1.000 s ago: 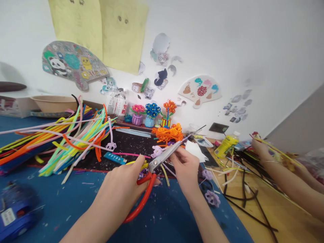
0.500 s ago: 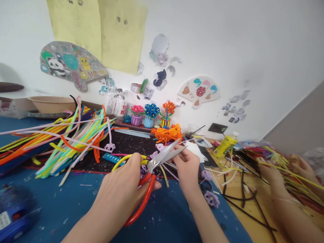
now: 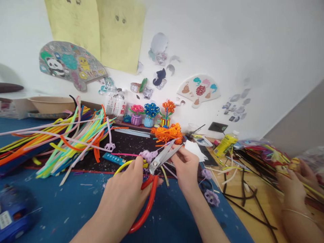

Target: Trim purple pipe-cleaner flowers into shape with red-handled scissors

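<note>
My left hand (image 3: 124, 192) is closed round a pair of scissors (image 3: 164, 157) with a red handle loop, and a yellow curved piece shows by its knuckles. The blades are slightly apart, pointing up and right at my right hand (image 3: 187, 165). That hand's fingers are pinched together behind the blade tips, apparently on a thin lilac pipe cleaner that is mostly hidden. A lilac pipe-cleaner flower (image 3: 149, 155) shows just left of the blades. More lilac flowers (image 3: 212, 198) lie right of my right wrist.
A heap of coloured pipe cleaners (image 3: 76, 141) lies left. Orange pipe-cleaner flowers (image 3: 167, 133) sit behind my hands, with small potted flowers (image 3: 152, 116) at the wall. A blue glue gun (image 3: 15, 216) is front left. Another person's hands (image 3: 291, 189) work at right, near a yellow bottle (image 3: 226, 144).
The scissor blades have drawn closer together. The lilac flower beside them has shifted slightly left. At right, the other person's hands have moved further right and closer together.
</note>
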Available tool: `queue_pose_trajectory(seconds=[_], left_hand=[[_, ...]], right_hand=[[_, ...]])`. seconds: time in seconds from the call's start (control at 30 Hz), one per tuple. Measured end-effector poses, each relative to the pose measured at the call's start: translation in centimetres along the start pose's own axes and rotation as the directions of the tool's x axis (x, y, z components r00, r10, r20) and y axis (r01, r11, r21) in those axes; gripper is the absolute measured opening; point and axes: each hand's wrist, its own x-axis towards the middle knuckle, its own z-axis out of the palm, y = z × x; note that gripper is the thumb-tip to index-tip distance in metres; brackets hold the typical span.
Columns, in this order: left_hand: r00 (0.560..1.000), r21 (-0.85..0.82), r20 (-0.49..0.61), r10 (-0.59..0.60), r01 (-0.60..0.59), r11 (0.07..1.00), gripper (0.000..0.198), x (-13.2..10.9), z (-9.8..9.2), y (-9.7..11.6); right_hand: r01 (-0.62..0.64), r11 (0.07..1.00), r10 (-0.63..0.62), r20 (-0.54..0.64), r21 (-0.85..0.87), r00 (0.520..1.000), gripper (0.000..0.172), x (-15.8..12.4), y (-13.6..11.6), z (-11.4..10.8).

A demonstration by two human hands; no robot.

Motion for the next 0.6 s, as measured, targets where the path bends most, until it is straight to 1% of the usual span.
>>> queue_pose_trajectory(seconds=[0.17,0.27,0.33,0.37,0.4,0.43,0.47,0.5,0.57,0.6], left_hand=[[1.0,-0.065,0.027,-0.013,0.014,0.998,0.026,0.0,-0.2,-0.3],[0.998,-0.13,0.004,-0.055,0.055,0.99,0.027,0.3,-0.7,-0.6],[0.996,-0.156,-0.025,-0.091,0.086,0.984,0.03,0.5,-1.1,-1.0],[0.993,-0.155,-0.043,-0.108,0.1,0.983,0.031,0.6,-1.2,-1.2],[0.99,-0.149,-0.063,-0.123,0.112,0.982,0.032,0.7,-1.4,-1.4],[0.987,-0.142,-0.082,-0.135,0.123,0.982,0.033,0.8,-1.5,-1.6],[0.984,-0.136,-0.1,-0.144,0.13,0.982,0.033,0.9,-1.6,-1.7],[0.982,-0.132,-0.114,-0.152,0.136,0.982,0.034,1.0,-1.7,-1.8],[0.98,-0.129,-0.119,-0.159,0.144,0.981,0.034,1.1,-1.8,-1.8],[0.98,-0.13,-0.117,-0.158,0.143,0.981,0.034,1.1,-1.8,-1.8]], right_hand=[[-0.039,0.999,0.039,0.039,0.013,0.999,0.012,0.3,0.2,0.0],[-0.068,0.997,0.068,0.0,-0.032,0.998,0.018,0.9,0.8,-0.4],[-0.11,0.989,0.109,-0.021,-0.094,0.994,0.023,1.3,1.3,-0.9],[-0.126,0.979,0.127,-0.003,-0.157,0.992,0.022,1.5,1.6,-1.2],[-0.113,0.962,0.127,0.039,-0.25,0.991,0.019,1.7,1.9,-1.4],[-0.053,0.928,0.101,0.112,-0.37,0.989,0.013,1.8,2.2,-1.6],[0.042,0.873,0.066,0.204,-0.487,0.977,0.011,1.8,2.5,-1.8],[0.149,0.798,0.036,0.294,-0.584,0.955,0.015,1.8,2.8,-1.9],[0.334,0.637,0.0,0.434,-0.694,0.901,0.021,1.6,3.5,-1.9],[0.395,0.574,-0.006,0.479,-0.718,0.878,0.021,1.5,3.8,-1.8]])
